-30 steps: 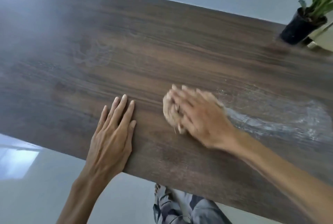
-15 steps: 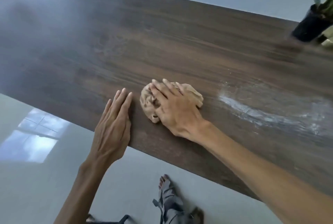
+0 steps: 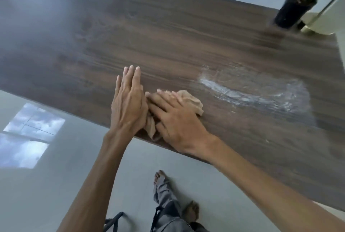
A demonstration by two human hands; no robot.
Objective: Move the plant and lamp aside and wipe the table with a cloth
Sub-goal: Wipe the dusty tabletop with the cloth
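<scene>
On the table (image 3: 168, 32), near edge: we record both hands and the cloth together.
Table: dark wood-grain top, taken as our landmark.
Cloth (image 3: 190, 101): tan, crumpled, on the table at its near edge; one fold reaches the edge itself.
Right hand (image 3: 173, 117): we note fingers extended, pressing flat on the cloth.
Left hand (image 3: 128, 103): we note fingers straight and close together, palm down on the table, holding nothing, touching the cloth's left side.
Smear (image 3: 252, 93): whitish wet streak on the table, right of the cloth, apart from it.
Plant (image 3: 298, 2): green leaves in a black pot, upright at the table's far right corner.
Lamp (image 3: 317, 24): only a pale base with a slanted stem shows, just right of the plant at that corner; we cannot tell more.
Floor (image 3: 56, 157): pale, glossy, below the table's near edge.
</scene>
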